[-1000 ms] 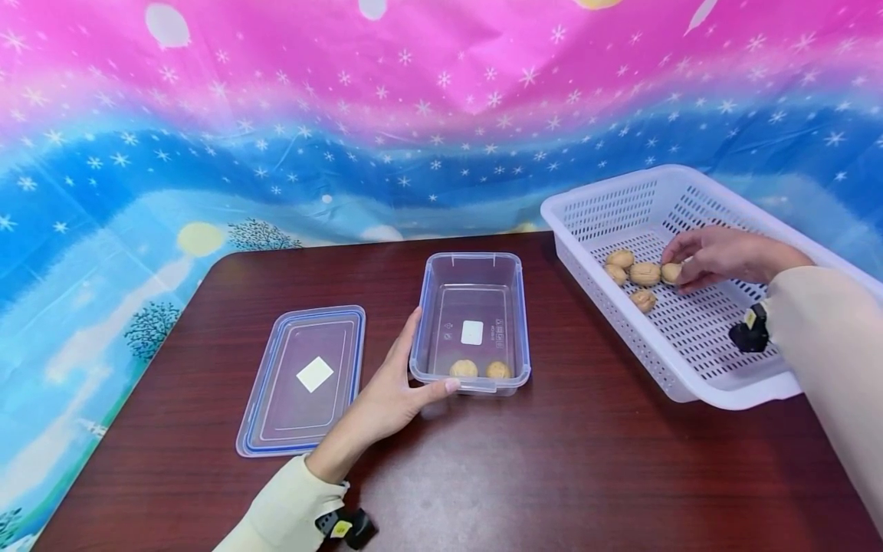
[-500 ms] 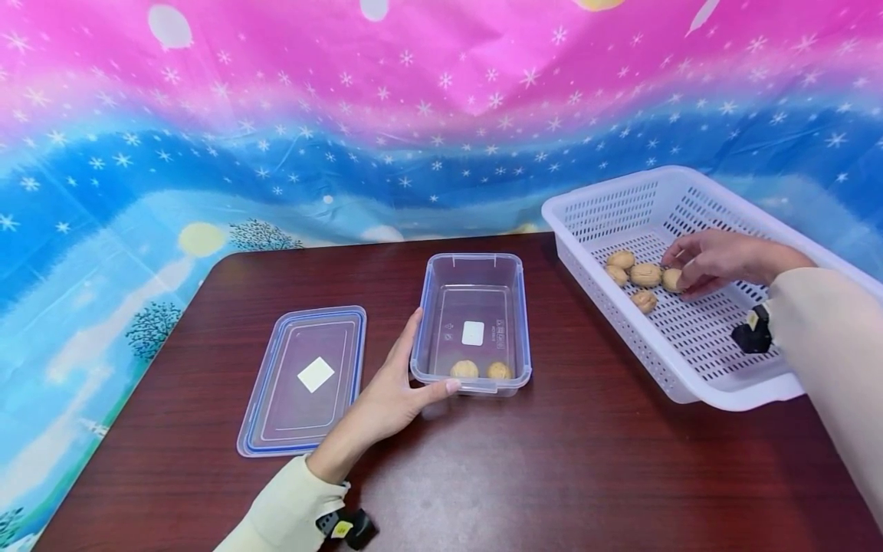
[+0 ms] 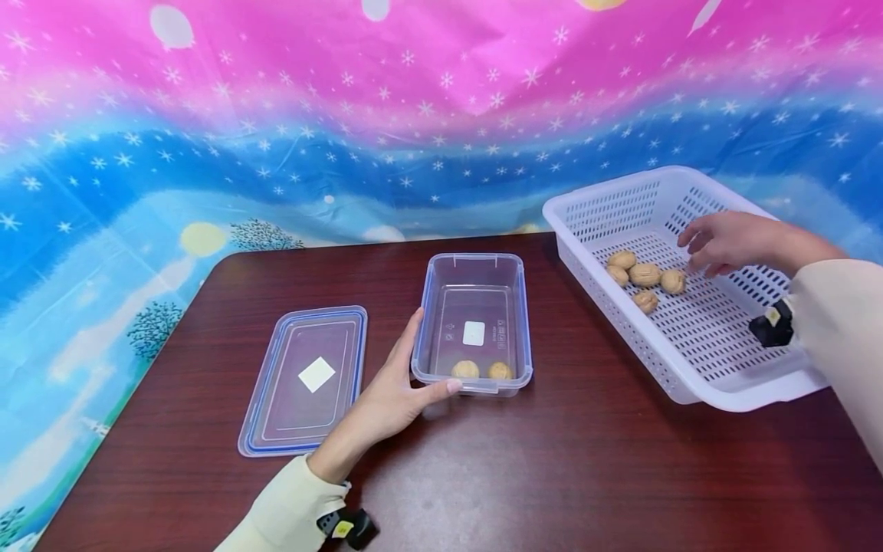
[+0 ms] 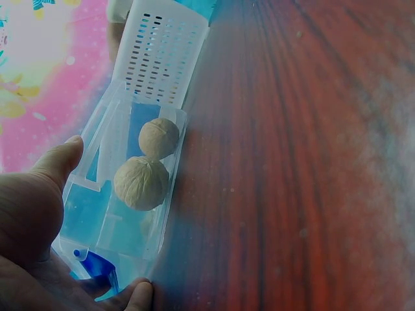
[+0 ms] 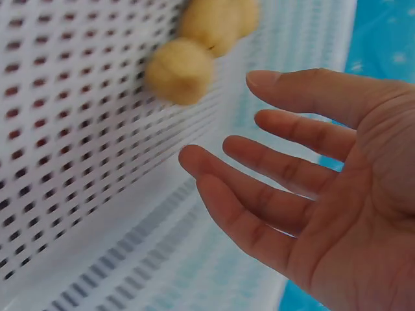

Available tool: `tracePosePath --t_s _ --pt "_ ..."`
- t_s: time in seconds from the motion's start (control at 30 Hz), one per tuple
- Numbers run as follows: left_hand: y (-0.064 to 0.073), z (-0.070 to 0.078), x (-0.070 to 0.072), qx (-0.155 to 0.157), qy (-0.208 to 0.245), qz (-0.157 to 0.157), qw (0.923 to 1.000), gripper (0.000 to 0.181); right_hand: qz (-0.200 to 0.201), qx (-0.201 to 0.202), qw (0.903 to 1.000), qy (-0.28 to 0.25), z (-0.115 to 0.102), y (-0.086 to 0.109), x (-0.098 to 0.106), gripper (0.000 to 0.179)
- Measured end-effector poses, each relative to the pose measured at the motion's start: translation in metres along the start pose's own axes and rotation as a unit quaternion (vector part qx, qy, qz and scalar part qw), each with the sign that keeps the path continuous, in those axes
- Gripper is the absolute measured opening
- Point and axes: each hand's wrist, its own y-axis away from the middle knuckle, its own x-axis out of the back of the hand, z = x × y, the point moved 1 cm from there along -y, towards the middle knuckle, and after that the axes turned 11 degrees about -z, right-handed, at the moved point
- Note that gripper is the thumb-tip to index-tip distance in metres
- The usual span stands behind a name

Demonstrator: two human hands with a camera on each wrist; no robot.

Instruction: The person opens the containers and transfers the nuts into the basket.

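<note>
My left hand [image 3: 388,387] holds a clear plastic food container [image 3: 476,276] by its near left corner, thumb over the front rim and fingers along the side. Two walnuts [image 4: 142,183] lie inside it at the near end. On the right, several walnuts [image 3: 645,274] sit grouped on the floor of a white perforated basket [image 3: 697,345]. Over that basket is my right hand [image 3: 738,241], just right of the group. In the right wrist view its fingers are spread and loosely bent, with nothing between them and a gap to the nearest walnut [image 5: 180,71].
A clear lid [image 3: 303,383] with a blue seal and a white square label lies flat, left of the container. The dark wood table [image 3: 552,468] carries everything. Behind its far edge hangs a pink and blue patterned cloth [image 3: 428,138].
My right hand has moved away from the rightmost walnut, up and to the right, leaving it in the basket. The left hand and the container have stayed in place.
</note>
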Motion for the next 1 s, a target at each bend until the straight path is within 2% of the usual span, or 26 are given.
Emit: tracePosePath --t_s 0.23,0.4,0.63,1.0 --pt "0.0 0.0 0.0 0.002 -0.002 -0.001 1.0 0.114 0.051 0.051 0.9957 0.059 -0.044 0.016 0.01 0.052" --pt "0.0 0.0 0.0 0.001 -0.002 -0.001 1.0 0.114 0.088 0.08 0.9881 0.097 -0.086 0.033 0.006 0.045" --pt "0.0 0.0 0.0 0.003 0.0 0.002 1.0 0.114 0.119 0.11 0.9814 0.104 -0.133 0.047 -0.015 0.038" --pt "-0.001 0.0 0.0 -0.003 -0.004 0.003 1.0 0.114 0.115 0.144 0.9801 0.073 -0.168 0.06 -0.053 0.034"
